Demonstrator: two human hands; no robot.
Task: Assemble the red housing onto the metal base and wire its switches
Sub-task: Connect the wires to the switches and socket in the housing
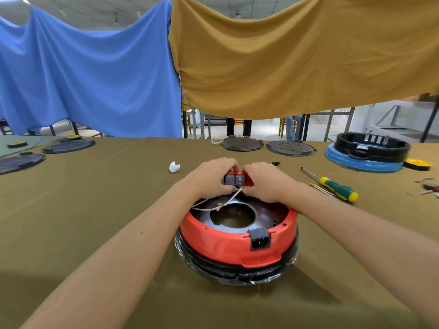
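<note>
Gripping red housing (237,243) far rim, left hand (211,176) and right hand (266,180) flanking switches (235,180); seating white wire (228,200) terminal squarely, without tugging.

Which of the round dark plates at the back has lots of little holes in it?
The perforated plate, far right of centre, beside the plain plate. The left plates show no holes.

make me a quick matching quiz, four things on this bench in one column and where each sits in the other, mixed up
Things:
1. screwdriver
2. power socket
3. white scrap
4. switches

Places:
A. near side of the red housing
B. between the left hand and right hand
C. on the cloth, right of the hands
D. on the cloth, left of the hands

Pairs: 1-C, 2-A, 3-D, 4-B
</note>
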